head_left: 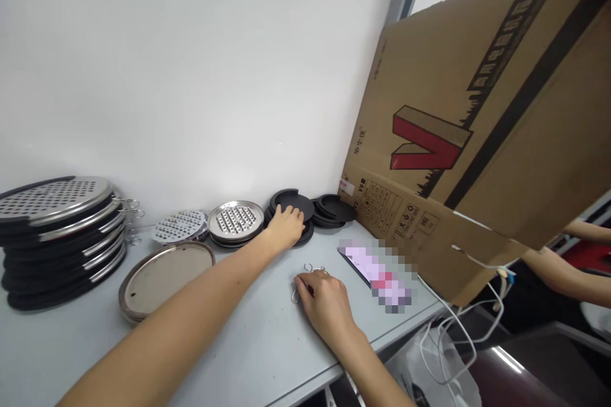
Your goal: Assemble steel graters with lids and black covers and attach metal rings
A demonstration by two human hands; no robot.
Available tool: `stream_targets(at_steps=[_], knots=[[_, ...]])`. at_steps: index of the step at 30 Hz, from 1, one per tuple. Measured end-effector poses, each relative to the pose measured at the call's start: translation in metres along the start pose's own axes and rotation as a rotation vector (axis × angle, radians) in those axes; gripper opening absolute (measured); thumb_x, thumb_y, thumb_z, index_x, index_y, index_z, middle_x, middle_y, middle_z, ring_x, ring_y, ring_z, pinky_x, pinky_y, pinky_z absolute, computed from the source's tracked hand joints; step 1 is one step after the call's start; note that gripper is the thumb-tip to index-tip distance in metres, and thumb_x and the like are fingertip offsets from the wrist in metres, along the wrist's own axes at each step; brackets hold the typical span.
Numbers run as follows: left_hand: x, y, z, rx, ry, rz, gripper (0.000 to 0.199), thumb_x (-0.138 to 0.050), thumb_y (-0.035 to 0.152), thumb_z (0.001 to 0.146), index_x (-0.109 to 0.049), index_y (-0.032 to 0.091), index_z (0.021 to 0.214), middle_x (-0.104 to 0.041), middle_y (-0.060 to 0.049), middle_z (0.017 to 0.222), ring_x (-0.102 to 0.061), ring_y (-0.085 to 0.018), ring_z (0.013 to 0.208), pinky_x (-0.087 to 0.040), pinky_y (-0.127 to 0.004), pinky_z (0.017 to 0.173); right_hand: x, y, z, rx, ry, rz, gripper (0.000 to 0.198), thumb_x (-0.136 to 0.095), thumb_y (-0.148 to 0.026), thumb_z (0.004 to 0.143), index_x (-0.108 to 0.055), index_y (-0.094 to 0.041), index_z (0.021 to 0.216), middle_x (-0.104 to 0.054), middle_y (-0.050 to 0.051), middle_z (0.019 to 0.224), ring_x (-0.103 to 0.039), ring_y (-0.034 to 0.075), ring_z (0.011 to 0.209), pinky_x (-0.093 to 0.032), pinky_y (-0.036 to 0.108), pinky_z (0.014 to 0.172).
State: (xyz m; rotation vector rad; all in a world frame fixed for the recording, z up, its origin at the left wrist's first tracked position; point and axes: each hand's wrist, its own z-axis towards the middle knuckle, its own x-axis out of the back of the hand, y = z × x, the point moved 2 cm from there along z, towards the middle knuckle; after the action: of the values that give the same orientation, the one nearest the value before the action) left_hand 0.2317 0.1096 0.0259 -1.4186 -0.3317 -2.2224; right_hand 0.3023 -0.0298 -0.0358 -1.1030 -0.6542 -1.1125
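Note:
My left hand (287, 227) reaches to the back of the table, its fingers curled over the rim of a stacked black round holder (296, 203); the thumb's underside is hidden. Closer to me, my right hand (328, 302) is closed around bent metal wire loops (308, 267), which poke out beyond the thumb and fingers. Left of my left hand sit round metal grater plates (235, 219) in a stack, with more perforated grater discs (179, 227) beside them. A plain round metal plate (172, 273) lies in front of those.
At far left stands a tall stack of black-rimmed graters (57, 197) with wire loops. More black holders (337, 208) lie near a large cardboard box (429, 108). A phone (377, 273) rests near the table edge. White cables (458, 331) hang at right, near another person's arm (568, 276).

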Motion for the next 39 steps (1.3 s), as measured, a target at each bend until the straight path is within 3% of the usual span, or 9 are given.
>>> stream_targets(at_steps=[4, 9, 14, 18, 21, 27, 39], knots=[[0.018, -0.013, -0.032, 0.018, 0.041, -0.047, 0.043, -0.046, 0.034, 0.096, -0.053, 0.011, 0.132, -0.052, -0.019, 0.138, -0.045, -0.034, 0.130, -0.033, -0.048, 0.107, -0.002, 0.004, -0.003, -0.019, 0.038, -0.005, 0.024, -0.050, -0.025, 0.092, -0.074, -0.022, 0.092, -0.071, 0.007, 0.082, -0.066, 0.020, 0.073, -0.043, 0.028, 0.065], [0.073, -0.064, -0.110, 0.234, 0.087, -0.137, 0.036, -0.051, 0.033, 0.093, -0.062, 0.016, 0.123, -0.061, -0.015, 0.127, -0.056, -0.028, 0.119, -0.042, -0.044, 0.103, 0.006, -0.004, 0.002, 0.072, -0.020, 0.133, 0.024, -0.051, -0.025, 0.092, -0.074, -0.021, 0.098, -0.072, 0.006, 0.084, -0.066, 0.021, 0.074, -0.045, 0.029, 0.069], [0.122, -0.108, -0.210, 0.600, 0.135, -0.287, 0.037, -0.051, 0.045, 0.091, -0.069, 0.018, 0.110, -0.071, -0.010, 0.111, -0.065, -0.025, 0.102, -0.050, -0.039, 0.092, 0.020, -0.050, 0.046, 0.308, -0.097, 0.213, 0.023, -0.054, -0.029, 0.090, -0.075, -0.022, 0.097, -0.072, 0.006, 0.078, -0.065, 0.021, 0.072, -0.043, 0.028, 0.064], [0.124, -0.111, -0.256, 0.655, 0.143, -0.320, 0.037, -0.052, 0.047, 0.090, -0.070, 0.020, 0.106, -0.070, -0.009, 0.112, -0.063, -0.025, 0.104, -0.050, -0.037, 0.092, 0.007, -0.090, 0.085, 0.455, -0.134, 0.287, 0.023, -0.054, -0.029, 0.089, -0.076, -0.021, 0.092, -0.073, 0.006, 0.076, -0.064, 0.020, 0.068, -0.042, 0.028, 0.062], [0.112, -0.108, -0.268, 0.685, 0.150, -0.327, 0.037, -0.054, 0.046, 0.089, -0.068, 0.020, 0.111, -0.066, -0.009, 0.117, -0.060, -0.025, 0.108, -0.048, -0.039, 0.094, -0.019, -0.105, 0.088, 0.437, -0.147, 0.391, 0.026, -0.053, -0.032, 0.091, -0.075, -0.018, 0.096, -0.073, 0.007, 0.078, -0.065, 0.021, 0.068, -0.045, 0.029, 0.063], [0.099, -0.104, -0.271, 0.712, 0.110, -0.274, 0.035, -0.056, 0.040, 0.089, -0.067, 0.018, 0.114, -0.062, -0.010, 0.115, -0.059, -0.025, 0.105, -0.045, -0.038, 0.095, -0.060, -0.116, 0.048, 0.422, -0.340, 0.689, 0.046, -0.056, -0.039, 0.090, -0.057, -0.015, 0.129, -0.069, 0.013, 0.109, -0.067, 0.023, 0.089, -0.055, 0.034, 0.075], [0.092, -0.123, -0.280, 0.790, 0.109, -0.255, 0.031, -0.057, 0.038, 0.085, -0.072, 0.020, 0.106, -0.068, -0.009, 0.112, -0.062, -0.026, 0.103, -0.044, -0.037, 0.095, -0.067, -0.115, 0.040, 0.505, -0.397, 0.670, 0.051, -0.063, -0.029, 0.086, -0.052, -0.021, 0.135, -0.062, 0.013, 0.117, -0.065, 0.022, 0.091, -0.055, 0.038, 0.083]])
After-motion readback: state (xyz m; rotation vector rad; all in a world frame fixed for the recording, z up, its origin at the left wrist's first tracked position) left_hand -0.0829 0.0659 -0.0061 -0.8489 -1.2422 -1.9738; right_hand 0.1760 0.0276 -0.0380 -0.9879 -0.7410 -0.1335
